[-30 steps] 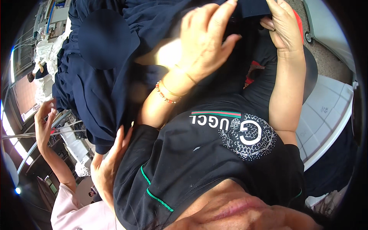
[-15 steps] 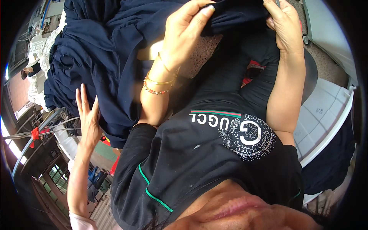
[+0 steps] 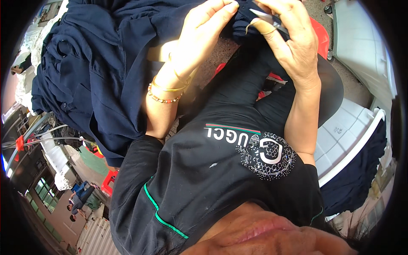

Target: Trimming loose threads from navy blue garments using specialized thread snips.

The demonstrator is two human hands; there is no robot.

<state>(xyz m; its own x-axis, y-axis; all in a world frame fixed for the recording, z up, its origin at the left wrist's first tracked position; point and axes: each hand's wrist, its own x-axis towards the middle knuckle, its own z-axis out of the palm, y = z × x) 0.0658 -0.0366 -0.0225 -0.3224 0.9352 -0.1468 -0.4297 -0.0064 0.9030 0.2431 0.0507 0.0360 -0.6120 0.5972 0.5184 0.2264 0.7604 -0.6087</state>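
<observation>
At the top centre of the frame, both hands meet on a fold of the dark navy garment (image 3: 106, 72). The left hand (image 3: 199, 38) pinches the cloth with closed fingers; the right hand (image 3: 289, 42) grips small metal scissors (image 3: 267, 19) against it. The creased garment spreads toward the upper left.

The person wears a black short-sleeved top (image 3: 221, 178) with thin green piping along the sleeve seam, a narrow green and red stripe across the chest, white lettering and a round emblem of small studs. On the left wrist sit a gold bangle (image 3: 170, 88) and a bracelet of small beads (image 3: 163, 100). Both forearms are bare
</observation>
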